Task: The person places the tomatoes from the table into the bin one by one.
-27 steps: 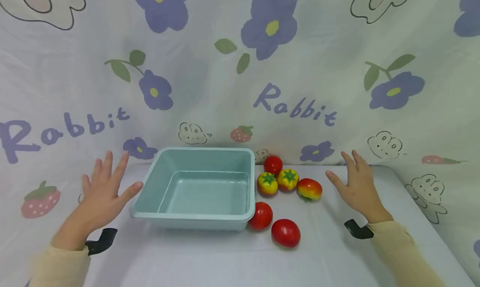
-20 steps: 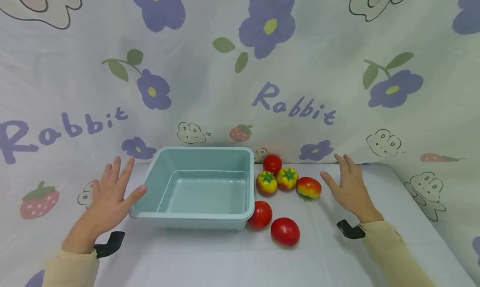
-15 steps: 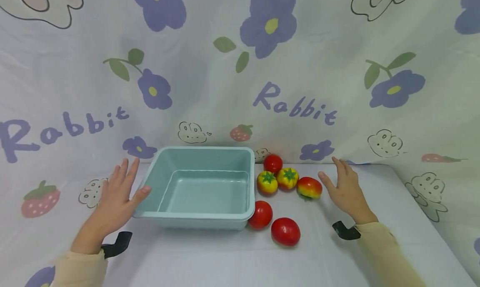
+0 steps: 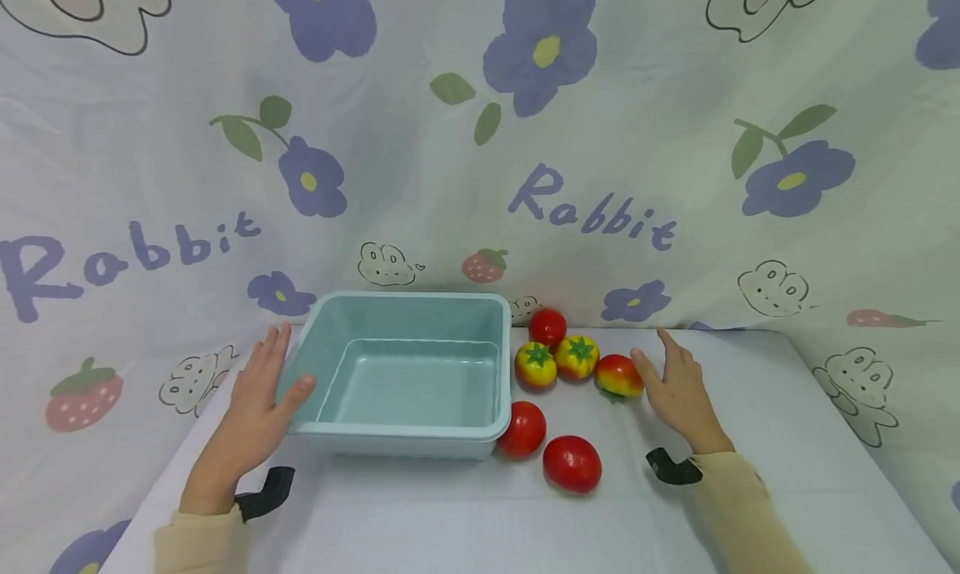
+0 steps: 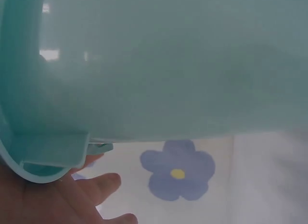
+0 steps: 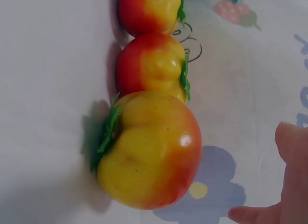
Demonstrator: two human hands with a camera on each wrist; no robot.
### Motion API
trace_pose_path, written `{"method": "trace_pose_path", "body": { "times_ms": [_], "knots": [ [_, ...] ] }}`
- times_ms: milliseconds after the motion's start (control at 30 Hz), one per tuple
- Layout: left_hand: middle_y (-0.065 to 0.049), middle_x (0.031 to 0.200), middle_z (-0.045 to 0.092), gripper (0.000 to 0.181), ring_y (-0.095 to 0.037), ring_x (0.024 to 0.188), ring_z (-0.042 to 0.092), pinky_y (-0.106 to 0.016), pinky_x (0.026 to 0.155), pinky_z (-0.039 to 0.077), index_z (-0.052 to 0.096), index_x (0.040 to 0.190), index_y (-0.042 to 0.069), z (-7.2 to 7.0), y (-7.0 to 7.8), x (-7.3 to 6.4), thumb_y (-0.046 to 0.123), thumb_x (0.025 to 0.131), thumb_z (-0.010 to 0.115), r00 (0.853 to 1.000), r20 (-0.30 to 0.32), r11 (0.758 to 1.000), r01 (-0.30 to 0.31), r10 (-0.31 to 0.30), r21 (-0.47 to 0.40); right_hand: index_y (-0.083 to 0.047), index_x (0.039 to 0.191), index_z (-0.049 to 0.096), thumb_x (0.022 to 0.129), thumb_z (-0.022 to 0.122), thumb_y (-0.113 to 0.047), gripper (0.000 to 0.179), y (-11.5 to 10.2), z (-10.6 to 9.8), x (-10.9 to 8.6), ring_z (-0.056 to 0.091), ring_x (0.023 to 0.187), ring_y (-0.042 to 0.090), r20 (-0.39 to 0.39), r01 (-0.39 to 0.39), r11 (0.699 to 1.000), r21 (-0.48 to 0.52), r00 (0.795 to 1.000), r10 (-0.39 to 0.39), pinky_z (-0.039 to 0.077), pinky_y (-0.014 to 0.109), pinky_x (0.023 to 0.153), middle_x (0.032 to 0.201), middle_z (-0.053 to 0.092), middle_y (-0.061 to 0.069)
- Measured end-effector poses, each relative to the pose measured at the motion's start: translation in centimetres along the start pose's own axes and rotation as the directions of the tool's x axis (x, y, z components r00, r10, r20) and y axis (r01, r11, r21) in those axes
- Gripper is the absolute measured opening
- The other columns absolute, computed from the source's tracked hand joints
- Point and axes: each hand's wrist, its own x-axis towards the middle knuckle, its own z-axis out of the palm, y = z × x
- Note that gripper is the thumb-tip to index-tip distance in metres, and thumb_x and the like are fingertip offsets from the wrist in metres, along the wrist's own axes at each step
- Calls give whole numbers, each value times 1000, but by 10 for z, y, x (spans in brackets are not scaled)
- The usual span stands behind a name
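A pale blue-green plastic bin [image 4: 397,431] stands left of centre on the table. My left hand [image 4: 255,407] is at its left side, fingers straight and thumb spread near the rim; whether it touches cannot be told. In the left wrist view, the bin's wall [image 5: 168,65] fills most of the picture, with fingers [image 5: 103,185] beside it. Just right of a red-and-yellow tomato-like fruit [image 4: 619,377] is my right hand [image 4: 678,395], thumb and fingers apart, holding nothing. That fruit [image 6: 154,152] lies on its side in the right wrist view, its green leafy top against the cloth.
Two yellow-and-red fruits with green tops [image 4: 577,358] sit beside the bin, with a red round fruit [image 4: 547,328] behind them. Nearer the front lie two more red fruits [image 4: 572,464], one against the bin's corner. A patterned curtain [image 4: 420,182] hangs behind the white-covered table.
My left hand has moved right and slightly down to the bin's left side. My right hand has moved left and down towards the nearest red-and-yellow fruit. The bin and fruits have stayed put.
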Motion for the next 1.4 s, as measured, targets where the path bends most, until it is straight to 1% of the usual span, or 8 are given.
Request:
{"method": "trace_pose_path", "body": {
  "times_ms": [200, 333, 467, 567, 700, 800, 1033, 1400],
  "knots": [
    [-16, 154, 4, 70, -40, 139, -2, -71, 101, 1, 6, 150, 17, -1, 1, -1, 31, 96, 47, 998, 18, 997, 54, -53, -58, 0, 147, 10, 92, 28, -62, 84, 4, 6, 1, 29, 123, 49, 29, -25, 999, 33, 999, 24, 30, 68, 95, 141, 25, 33],
    [-21, 152, 8, 74, -43, 138, 7, -70, 100, 12, 7, 150, 14, -2, 0, -2, 33, 94, 51, 994, 68, 994, 88, -83, -70, 0, 147, 11, 92, 30, -61, 84, 6, 8, 0, 38, 117, 47, 47, -27, 998, 51, 999, 24, 37, 62, 93, 138, 30, 32],
    [-21, 152, 9, 85, -45, 136, 14, -67, 100, 19, 4, 150, 13, -4, -3, -3, 35, 89, 59, 988, 125, 992, 102, -93, -69, -1, 147, 12, 90, 32, -64, 88, 7, 10, -1, 40, 117, 47, 95, -44, 998, 43, 995, 40, 41, 61, 91, 138, 31, 31],
    [-20, 153, 10, 96, -45, 134, 20, -68, 97, 25, 0, 150, 17, -6, -6, -3, 38, 83, 66, 978, 166, 988, 141, -128, -69, -3, 147, 13, 88, 34, -67, 90, 7, 11, -2, 40, 118, 46, 133, -63, 998, 30, 989, 59, 42, 60, 90, 138, 32, 30],
    [-23, 151, 12, 110, -46, 127, 28, -70, 91, 30, -5, 149, 18, -7, -7, -4, 40, 75, 74, 961, 217, 980, 188, -171, -59, -2, 147, 14, 87, 36, -66, 90, 8, 13, -3, 41, 117, 44, 168, -70, 997, 31, 984, 64, 43, 58, 90, 137, 35, 30],
    [-26, 150, 12, 116, -47, 127, 27, -70, 91, 30, -6, 149, 15, -8, -7, -4, 38, 72, 77, 955, 241, 979, 195, -175, -62, -2, 146, 16, 89, 36, -64, 87, 10, 14, -4, 43, 115, 42, 179, -57, 997, 43, 983, 48, 43, 56, 90, 135, 38, 29],
    [-27, 150, 13, 117, -48, 127, 27, -69, 92, 30, -5, 149, 13, -9, -7, -4, 35, 71, 79, 950, 246, 972, 218, -191, -85, -1, 145, 21, 92, 35, -60, 81, 13, 18, -4, 44, 114, 42, 188, -21, 998, 67, 982, 8, 44, 55, 91, 133, 40, 29],
    [-25, 151, 11, 114, -48, 132, 21, -69, 94, 27, -4, 149, 16, -10, -9, -5, 33, 72, 78, 954, 243, 974, 204, -176, -95, -4, 141, 29, 91, 38, -60, 76, 15, 19, -4, 42, 118, 42, 181, -28, 992, 121, 983, 6, 40, 56, 95, 135, 40, 27]
  ]
}}
